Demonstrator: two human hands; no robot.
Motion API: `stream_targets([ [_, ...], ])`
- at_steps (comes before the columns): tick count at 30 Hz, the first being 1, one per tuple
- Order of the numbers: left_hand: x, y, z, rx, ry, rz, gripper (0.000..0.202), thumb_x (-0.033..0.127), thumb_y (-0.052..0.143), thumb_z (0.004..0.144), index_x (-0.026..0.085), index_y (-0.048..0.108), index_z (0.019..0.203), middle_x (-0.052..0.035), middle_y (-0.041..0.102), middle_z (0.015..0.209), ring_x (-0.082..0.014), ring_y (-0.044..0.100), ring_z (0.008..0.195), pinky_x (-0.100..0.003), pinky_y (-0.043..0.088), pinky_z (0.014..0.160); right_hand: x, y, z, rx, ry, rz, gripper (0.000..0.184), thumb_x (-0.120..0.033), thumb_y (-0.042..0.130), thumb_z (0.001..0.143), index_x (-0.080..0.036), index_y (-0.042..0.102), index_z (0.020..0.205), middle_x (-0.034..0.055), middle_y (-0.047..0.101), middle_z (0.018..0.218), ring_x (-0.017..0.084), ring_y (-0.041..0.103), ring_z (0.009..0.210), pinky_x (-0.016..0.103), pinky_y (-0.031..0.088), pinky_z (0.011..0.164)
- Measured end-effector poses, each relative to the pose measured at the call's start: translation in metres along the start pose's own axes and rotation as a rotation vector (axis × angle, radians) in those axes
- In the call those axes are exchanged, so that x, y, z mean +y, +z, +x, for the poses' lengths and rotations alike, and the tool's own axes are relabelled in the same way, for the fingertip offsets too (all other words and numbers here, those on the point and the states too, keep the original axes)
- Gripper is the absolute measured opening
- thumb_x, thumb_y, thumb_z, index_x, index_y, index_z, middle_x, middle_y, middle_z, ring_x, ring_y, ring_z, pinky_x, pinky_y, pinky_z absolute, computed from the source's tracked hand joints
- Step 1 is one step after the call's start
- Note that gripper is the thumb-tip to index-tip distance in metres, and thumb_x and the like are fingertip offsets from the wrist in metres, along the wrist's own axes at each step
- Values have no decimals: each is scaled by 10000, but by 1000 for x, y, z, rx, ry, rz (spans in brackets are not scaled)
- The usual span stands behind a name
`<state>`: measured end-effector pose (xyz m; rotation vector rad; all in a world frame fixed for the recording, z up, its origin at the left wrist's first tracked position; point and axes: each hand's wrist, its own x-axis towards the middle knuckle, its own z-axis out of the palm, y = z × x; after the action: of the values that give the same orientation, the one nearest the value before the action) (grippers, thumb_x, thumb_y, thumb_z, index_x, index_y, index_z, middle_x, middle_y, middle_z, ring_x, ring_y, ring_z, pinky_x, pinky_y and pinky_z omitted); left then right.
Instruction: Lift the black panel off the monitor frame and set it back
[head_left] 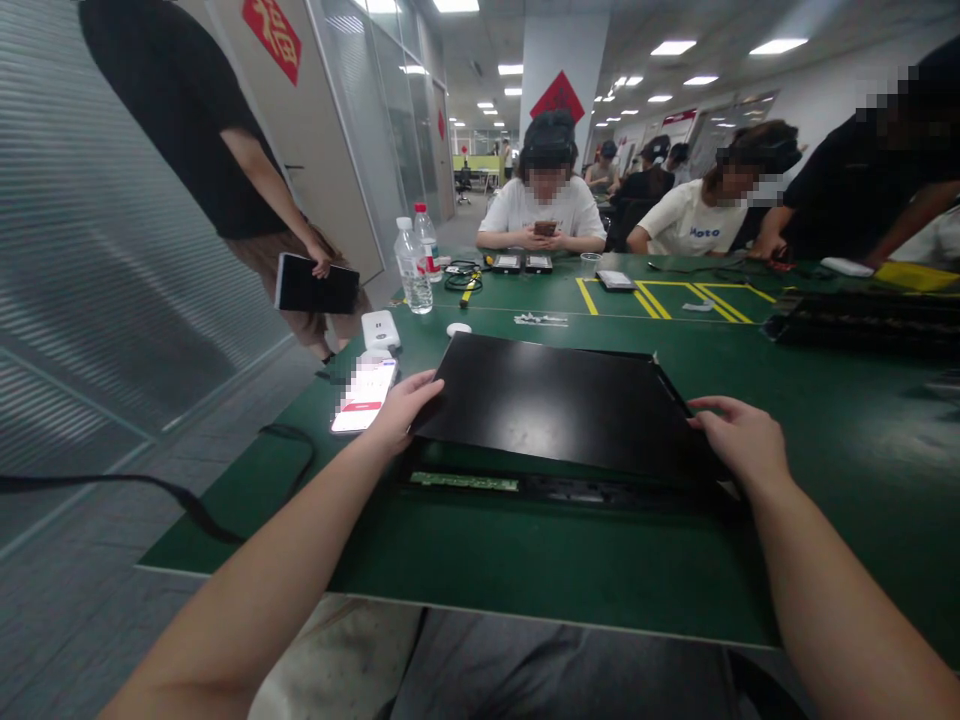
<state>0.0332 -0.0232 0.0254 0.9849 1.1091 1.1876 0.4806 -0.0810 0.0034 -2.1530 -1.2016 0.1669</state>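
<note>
A flat black screen panel (pixel 555 400) is tilted above the table, its near edge raised. My left hand (pixel 405 408) pinches its left edge, with the thumb on top. At the right edge, my right hand (pixel 739 440) grips the panel with thumb and forefinger; its other fingers are partly hidden. Under the near edge lies a black frame (pixel 600 492), largely covered by the panel. A narrow green circuit board strip (pixel 465 482) shows on the left part of that frame. Beside my left hand rests a lit phone (pixel 364 398).
Left of the panel stand a white device (pixel 380 330) and two bottles (pixel 415 270). Hard drives (pixel 615 281) and cables (pixel 466 277) lie farther back on the green table (pixel 540 575). Dark parts (pixel 862 320) sit at right. Several people are around the table; one standing person holds a black panel (pixel 316 286).
</note>
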Motion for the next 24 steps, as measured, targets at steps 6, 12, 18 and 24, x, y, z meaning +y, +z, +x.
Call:
stream_targets([
  [6,-2,-1,3,58,8,6,300,242,789,689,187,750,981,-45,790,823,-223,741,760,-311,593,693,2,2,2,-1,-29,-36,245,-288,601,729,-278,783,893,37,745,779,229,603,671,332,384,563],
  [12,-5,-4,6,78,17,18,339,224,810,653,170,754,983,-40,787,811,-203,731,782,-273,568,709,-1,1,0,-10,-20,-46,252,-300,601,731,-272,790,895,35,738,782,224,606,690,327,393,581],
  [18,-3,-5,6,75,15,79,338,213,782,688,177,746,1021,-47,783,855,-208,729,776,-280,567,687,-4,1,-3,11,-60,-107,232,-305,610,753,-270,802,879,40,711,734,219,583,669,327,383,585],
  [24,-4,-5,5,49,-4,84,394,208,785,695,168,725,1082,-58,786,885,-190,718,715,-279,569,662,-1,1,-1,9,-48,-68,212,-293,616,749,-268,800,853,30,722,741,216,600,675,318,395,581],
])
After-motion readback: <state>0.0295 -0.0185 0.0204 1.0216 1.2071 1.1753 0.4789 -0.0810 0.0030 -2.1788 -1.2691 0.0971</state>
